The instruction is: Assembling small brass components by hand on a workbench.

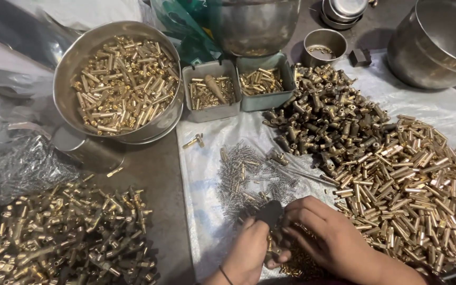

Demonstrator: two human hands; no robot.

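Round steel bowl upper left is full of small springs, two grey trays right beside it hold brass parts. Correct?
Not quite. In the head view the round steel bowl holds brass cylindrical pieces, not springs. The springs lie loose on the white sheet ahead of the hands. The two grey trays beside it do hold brass parts.

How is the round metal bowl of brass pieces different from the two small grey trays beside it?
The round bowl is wide, shiny steel and heaped with brass tubes. The two grey trays are small, rectangular, dull and hold far fewer pieces. The bowl stands alone at the left; the trays sit side by side, touching. All hold brass parts.
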